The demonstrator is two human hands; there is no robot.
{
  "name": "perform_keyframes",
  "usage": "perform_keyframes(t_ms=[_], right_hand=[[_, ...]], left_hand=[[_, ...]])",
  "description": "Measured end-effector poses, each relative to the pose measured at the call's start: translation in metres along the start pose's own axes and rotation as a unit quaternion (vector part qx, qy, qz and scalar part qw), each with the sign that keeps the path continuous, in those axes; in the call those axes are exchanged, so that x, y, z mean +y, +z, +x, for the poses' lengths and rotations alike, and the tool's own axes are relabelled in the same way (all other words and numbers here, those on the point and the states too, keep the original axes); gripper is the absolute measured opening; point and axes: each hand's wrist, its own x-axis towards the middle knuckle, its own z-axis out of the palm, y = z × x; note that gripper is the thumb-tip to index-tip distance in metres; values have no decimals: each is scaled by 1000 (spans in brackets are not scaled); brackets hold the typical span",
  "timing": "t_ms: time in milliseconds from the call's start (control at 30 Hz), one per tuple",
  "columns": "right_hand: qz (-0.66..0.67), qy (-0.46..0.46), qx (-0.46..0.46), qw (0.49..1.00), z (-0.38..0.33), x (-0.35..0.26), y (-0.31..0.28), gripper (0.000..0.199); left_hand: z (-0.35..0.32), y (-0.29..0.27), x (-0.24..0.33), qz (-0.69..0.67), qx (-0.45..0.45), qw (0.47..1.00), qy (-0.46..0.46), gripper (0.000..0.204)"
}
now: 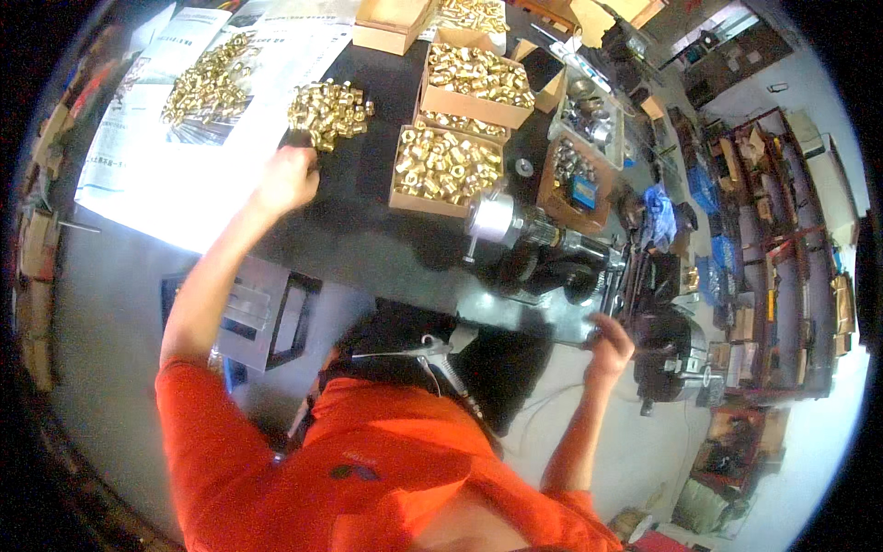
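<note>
My left hand reaches to the near edge of a loose pile of brass fittings on the dark bench. Its fingers are curled closed, and whatever they may hold is hidden. My right hand is at the right, beside the front end of a small bench machine with a round metal chuck. Those fingers are bent inward and slightly blurred; I cannot make out what is in them. Between the left hand and the machine stands a cardboard box of brass nuts.
More brass fittings lie on newspaper at the left. Behind the near box stands another full box. A bin of metal parts with a blue box sits behind the machine. A dark motor-like unit and shelving are at the right.
</note>
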Motion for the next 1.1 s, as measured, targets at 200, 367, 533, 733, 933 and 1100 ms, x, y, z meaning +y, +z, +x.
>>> perform_keyframes(t_ms=[200, 367, 533, 733, 933, 1100], right_hand=[[320, 163, 70, 931, 91, 40, 8, 42], [388, 134, 130, 903, 94, 38, 54, 38], [462, 173, 147, 857, 79, 55, 51, 34], [401, 81, 183, 894, 37, 18, 36, 15], [397, 46, 161, 902, 35, 4, 33, 14], [342, 21, 101, 934, 34, 2, 17, 22]], left_hand=[[-22, 5, -10, -98, -2, 994, -55, 16], [-23, -38, 46, -643, -171, 745, -36, 17], [-14, -44, 113, -752, -141, 637, 91, 16], [-10, -43, 138, -730, -166, 661, 62, 10], [-11, -46, 140, -715, -125, 683, 77, 8], [-4, -43, 135, -748, -177, 636, 71, 8]])
